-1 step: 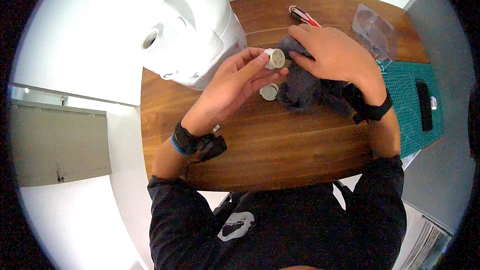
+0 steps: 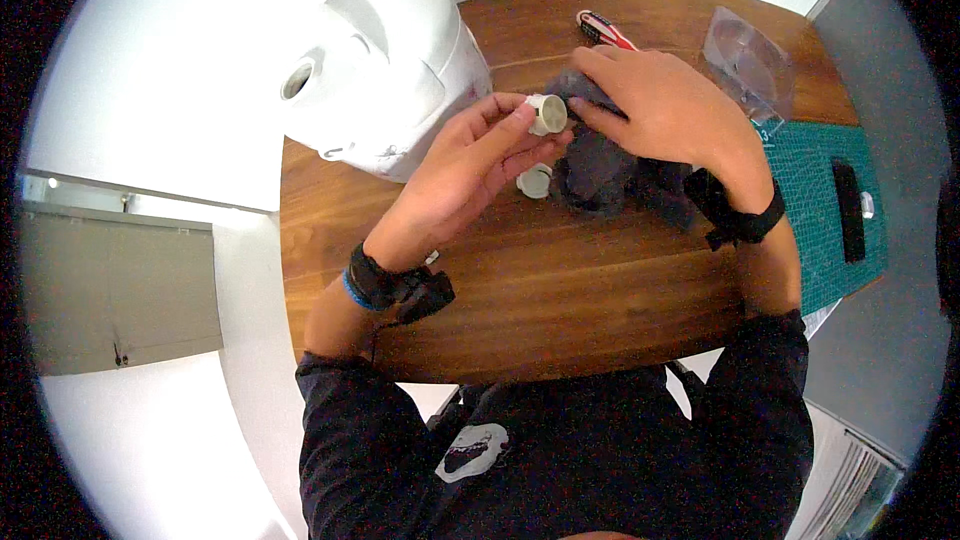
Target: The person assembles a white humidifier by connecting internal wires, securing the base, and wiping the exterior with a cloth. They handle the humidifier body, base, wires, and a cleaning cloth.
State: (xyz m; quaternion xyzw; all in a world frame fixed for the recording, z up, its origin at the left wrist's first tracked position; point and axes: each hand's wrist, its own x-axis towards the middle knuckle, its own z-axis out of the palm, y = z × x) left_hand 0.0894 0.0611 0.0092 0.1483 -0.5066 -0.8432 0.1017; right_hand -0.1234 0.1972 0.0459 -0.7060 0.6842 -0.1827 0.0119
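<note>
Between the thumb and fingers of my left hand (image 2: 462,158) is a short, off-white cylindrical cap (image 2: 551,114), its hollow, divided end turned to the right. My right hand (image 2: 665,105) grips a dark grey cloth (image 2: 596,172) just beside the cap; the cloth's lower part hangs or lies bunched below that hand. Under the cap, a small round whitish ring-like part (image 2: 536,181) rests on the wooden table (image 2: 520,290). A large, rounded white appliance (image 2: 400,75) with a spout-like opening stands to the left of my hands.
A red, black and white hand tool (image 2: 603,30) lies behind my right hand. Farther right is a clear plastic package (image 2: 745,60). A green cutting mat (image 2: 815,210) on the right carries a black bar-shaped item (image 2: 849,210) and a small white piece (image 2: 867,205).
My left hand and the cap have shifted very slightly left. The cloth has moved a little in the same direction, with both grips unchanged.
</note>
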